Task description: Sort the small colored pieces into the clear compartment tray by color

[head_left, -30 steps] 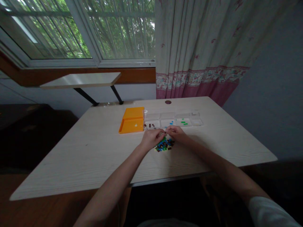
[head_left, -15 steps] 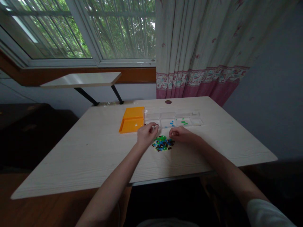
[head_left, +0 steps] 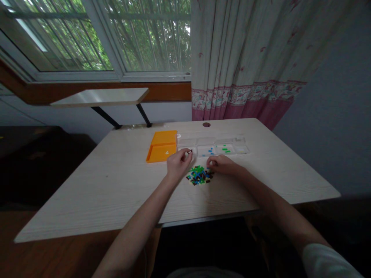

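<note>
My left hand (head_left: 177,162) is closed in a pinch on a small dark brown building brick (head_left: 190,151), just above the near left compartment of the clear plastic tray (head_left: 206,143). At the right edge of a pile of small bricks (head_left: 199,176), my right hand (head_left: 223,165) has its fingers curled together. Whatever lies between those fingertips is too small to make out. Green, blue, dark brown and pale pieces make up the pile. Blue bricks (head_left: 210,151) sit in one tray compartment and green bricks (head_left: 225,149) in the compartment to its right.
An open orange case (head_left: 156,150) lies left of the tray with a small white piece (head_left: 167,153) in it. A raised white shelf (head_left: 104,97) stands at the table's back left. The pale wooden table (head_left: 116,193) has a round hole (head_left: 206,124) near its back edge.
My left hand has shifted slightly left, still pinching the dark brown brick. My right hand stays almost in place, its fingers dipping a little at the pile's edge.
</note>
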Available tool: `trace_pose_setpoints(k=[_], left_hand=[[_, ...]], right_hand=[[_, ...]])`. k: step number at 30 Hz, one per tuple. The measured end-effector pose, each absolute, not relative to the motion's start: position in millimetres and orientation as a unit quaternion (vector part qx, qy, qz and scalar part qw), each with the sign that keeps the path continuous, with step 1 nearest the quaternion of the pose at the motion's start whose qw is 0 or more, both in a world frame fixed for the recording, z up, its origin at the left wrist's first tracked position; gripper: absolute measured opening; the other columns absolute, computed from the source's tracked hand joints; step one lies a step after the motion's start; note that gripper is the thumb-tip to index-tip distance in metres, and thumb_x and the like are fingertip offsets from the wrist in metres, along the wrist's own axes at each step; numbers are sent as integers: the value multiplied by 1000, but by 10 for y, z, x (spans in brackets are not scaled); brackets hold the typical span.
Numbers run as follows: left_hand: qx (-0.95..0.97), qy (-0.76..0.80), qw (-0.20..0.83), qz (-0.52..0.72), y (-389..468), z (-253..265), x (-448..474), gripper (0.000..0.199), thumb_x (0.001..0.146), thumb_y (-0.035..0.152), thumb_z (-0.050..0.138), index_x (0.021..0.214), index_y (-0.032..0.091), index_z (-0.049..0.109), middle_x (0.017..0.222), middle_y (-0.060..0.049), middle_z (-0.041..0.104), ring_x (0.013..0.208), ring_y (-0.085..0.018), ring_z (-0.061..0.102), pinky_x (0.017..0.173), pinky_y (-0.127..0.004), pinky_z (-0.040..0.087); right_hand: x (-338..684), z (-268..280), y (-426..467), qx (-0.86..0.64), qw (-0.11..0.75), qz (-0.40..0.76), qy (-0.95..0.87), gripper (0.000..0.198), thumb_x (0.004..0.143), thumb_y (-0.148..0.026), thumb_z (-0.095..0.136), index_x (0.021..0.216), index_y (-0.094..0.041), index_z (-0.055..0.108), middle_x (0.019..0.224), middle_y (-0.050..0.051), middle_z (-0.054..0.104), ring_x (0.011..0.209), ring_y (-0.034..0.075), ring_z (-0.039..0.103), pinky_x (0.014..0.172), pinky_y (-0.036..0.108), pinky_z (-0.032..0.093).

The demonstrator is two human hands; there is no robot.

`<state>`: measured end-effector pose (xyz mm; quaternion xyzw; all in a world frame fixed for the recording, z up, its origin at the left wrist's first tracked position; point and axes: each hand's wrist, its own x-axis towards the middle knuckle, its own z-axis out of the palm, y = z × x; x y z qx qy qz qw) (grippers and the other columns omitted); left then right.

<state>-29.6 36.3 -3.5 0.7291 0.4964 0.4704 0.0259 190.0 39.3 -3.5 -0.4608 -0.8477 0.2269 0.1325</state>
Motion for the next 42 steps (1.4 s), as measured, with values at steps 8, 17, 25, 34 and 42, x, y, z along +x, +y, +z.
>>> trace_pose_setpoints(k=[8, 17, 25, 34, 42], left_hand=[[653, 634, 47, 413, 480, -55, -365, 23, 75, 41, 54, 80, 21, 65, 53, 2, 55, 50, -12, 50, 48, -20, 28], [748, 549, 115, 354, 465, -95, -350, 25, 81, 38, 48, 84, 19, 65, 53, 1, 54, 49, -11, 49, 49, -20, 31], [863, 404, 176, 247, 306, -90, -200, 26, 79, 39, 53, 92, 20, 66, 54, 3, 54, 50, -8, 48, 50, -18, 31], [867, 403, 168, 240, 313, -74, -215, 25, 80, 38, 52, 89, 20, 66, 55, 2, 55, 50, -8, 47, 50, -18, 30], [855, 408, 180, 265, 331, -95, -219, 23, 79, 33, 53, 90, 18, 66, 51, 4, 51, 47, -8, 45, 50, -17, 30]], right_hand=[[1977, -58, 424, -441, 114, 231, -860, 21, 78, -24, 52, 94, -23, 65, 58, -4, 54, 51, 8, 44, 54, 20, 29], [1954, -75, 424, -432, 123, 218, -866, 18, 79, -27, 52, 92, -20, 63, 61, -2, 57, 53, 9, 46, 54, 19, 30], [1857, -177, 387, -393, 216, 202, -871, 20, 81, -33, 52, 91, -18, 60, 55, -4, 54, 48, 8, 43, 50, 18, 29], [1823, -176, 350, -397, 246, 192, -863, 16, 80, -32, 53, 87, -19, 59, 49, -6, 50, 44, 7, 43, 47, 18, 27], [1817, -196, 356, -410, 259, 167, -859, 23, 80, -38, 53, 90, -19, 61, 48, -6, 48, 44, 7, 42, 47, 18, 27]])
